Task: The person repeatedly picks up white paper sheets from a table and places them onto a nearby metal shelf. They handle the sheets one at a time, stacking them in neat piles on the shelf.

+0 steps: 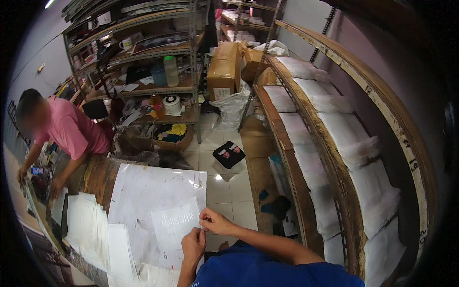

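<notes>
A thin translucent sheet [165, 233] with white lettering lies over the right part of a large white board or sheet [136, 191] on the table. At its right edge, my right hand [216, 223] pinches with thumb and fingertips, closed on the sheet's edge. My left hand [193, 246] is just below and to the left, its fingers curled together near the same edge. The two sets of fingertips almost meet. What exactly lies between the left fingers is too small to make out.
Stacked white sheets [88, 227] fan out on the table's left. A co-worker in a pink shirt [76, 124] bends over the far-left end. Racks with film-like sheets [334, 129] run along my right. Cartons [224, 67] stand behind, and a black printed cloth piece [229, 154] lies on the floor.
</notes>
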`<act>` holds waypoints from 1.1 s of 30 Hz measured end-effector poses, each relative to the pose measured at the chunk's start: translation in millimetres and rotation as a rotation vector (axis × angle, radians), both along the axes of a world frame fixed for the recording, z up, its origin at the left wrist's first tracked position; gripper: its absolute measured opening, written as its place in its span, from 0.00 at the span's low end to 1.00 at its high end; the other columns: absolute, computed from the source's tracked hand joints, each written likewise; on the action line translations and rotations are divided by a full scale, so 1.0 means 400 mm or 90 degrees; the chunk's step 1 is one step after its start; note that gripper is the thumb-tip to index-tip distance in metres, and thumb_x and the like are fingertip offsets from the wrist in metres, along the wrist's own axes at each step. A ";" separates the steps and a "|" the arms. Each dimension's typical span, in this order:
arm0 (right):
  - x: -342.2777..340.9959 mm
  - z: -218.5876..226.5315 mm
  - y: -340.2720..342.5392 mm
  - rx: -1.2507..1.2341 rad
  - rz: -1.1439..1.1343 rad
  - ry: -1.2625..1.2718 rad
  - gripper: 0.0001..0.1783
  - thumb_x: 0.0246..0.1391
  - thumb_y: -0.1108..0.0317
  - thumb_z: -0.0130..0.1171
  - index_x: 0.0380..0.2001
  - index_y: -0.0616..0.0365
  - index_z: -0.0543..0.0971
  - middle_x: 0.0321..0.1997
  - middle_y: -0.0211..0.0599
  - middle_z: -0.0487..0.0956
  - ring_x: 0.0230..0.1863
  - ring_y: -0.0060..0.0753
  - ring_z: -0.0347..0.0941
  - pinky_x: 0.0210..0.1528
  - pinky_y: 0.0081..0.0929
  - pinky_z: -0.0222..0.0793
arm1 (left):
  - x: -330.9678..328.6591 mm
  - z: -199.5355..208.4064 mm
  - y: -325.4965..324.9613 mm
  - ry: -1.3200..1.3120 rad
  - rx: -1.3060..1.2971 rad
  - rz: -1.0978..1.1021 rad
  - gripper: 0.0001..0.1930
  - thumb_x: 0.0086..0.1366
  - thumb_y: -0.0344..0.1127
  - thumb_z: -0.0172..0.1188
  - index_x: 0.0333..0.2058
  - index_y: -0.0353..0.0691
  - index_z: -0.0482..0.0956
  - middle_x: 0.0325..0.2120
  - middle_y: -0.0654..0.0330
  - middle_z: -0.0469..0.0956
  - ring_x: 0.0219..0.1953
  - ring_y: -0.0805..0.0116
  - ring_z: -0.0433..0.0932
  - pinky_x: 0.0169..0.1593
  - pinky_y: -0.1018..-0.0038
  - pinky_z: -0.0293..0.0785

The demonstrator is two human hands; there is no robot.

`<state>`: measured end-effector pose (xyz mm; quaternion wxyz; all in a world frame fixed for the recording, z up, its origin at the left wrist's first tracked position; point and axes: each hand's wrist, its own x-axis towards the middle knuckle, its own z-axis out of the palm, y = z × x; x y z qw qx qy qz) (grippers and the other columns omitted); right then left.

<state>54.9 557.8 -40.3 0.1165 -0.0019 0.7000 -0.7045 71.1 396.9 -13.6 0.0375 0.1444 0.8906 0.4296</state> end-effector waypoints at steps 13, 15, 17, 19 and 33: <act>-0.053 0.302 0.489 0.354 -0.071 0.185 0.13 0.49 0.67 0.56 0.39 0.60 0.74 0.27 0.38 0.77 0.32 0.28 0.75 0.33 0.31 0.69 | -0.095 0.021 0.067 0.016 0.152 -0.002 0.08 0.63 0.30 0.55 0.29 0.31 0.78 0.18 0.58 0.75 0.19 0.73 0.71 0.24 0.75 0.66; -0.022 0.414 0.648 0.413 -0.107 0.177 0.14 0.51 0.67 0.56 0.41 0.61 0.75 0.33 0.39 0.78 0.35 0.28 0.74 0.38 0.28 0.71 | -0.141 -0.008 0.056 0.050 0.150 0.019 0.09 0.64 0.30 0.53 0.28 0.30 0.75 0.16 0.61 0.71 0.18 0.74 0.65 0.24 0.76 0.62; 0.020 0.506 0.807 0.491 -0.200 0.180 0.16 0.54 0.66 0.57 0.45 0.57 0.75 0.35 0.34 0.79 0.39 0.26 0.75 0.42 0.27 0.71 | -0.180 -0.038 0.042 0.074 0.121 0.045 0.09 0.64 0.29 0.53 0.27 0.30 0.73 0.15 0.60 0.69 0.18 0.74 0.63 0.23 0.75 0.61; 0.070 0.603 0.957 0.490 -0.309 0.153 0.16 0.53 0.64 0.57 0.44 0.58 0.76 0.39 0.37 0.78 0.45 0.31 0.74 0.49 0.31 0.70 | -0.199 -0.061 0.030 0.095 0.091 0.087 0.09 0.64 0.30 0.52 0.27 0.29 0.72 0.15 0.59 0.68 0.18 0.72 0.62 0.23 0.73 0.60; 0.560 0.465 1.862 0.524 -1.043 0.048 0.12 0.52 0.63 0.57 0.39 0.53 0.72 0.23 0.25 0.72 0.20 0.18 0.65 0.19 0.22 0.59 | -0.220 -0.146 0.132 0.058 -0.143 0.211 0.18 0.67 0.41 0.48 0.34 0.30 0.78 0.29 0.40 0.78 0.31 0.45 0.76 0.37 0.58 0.72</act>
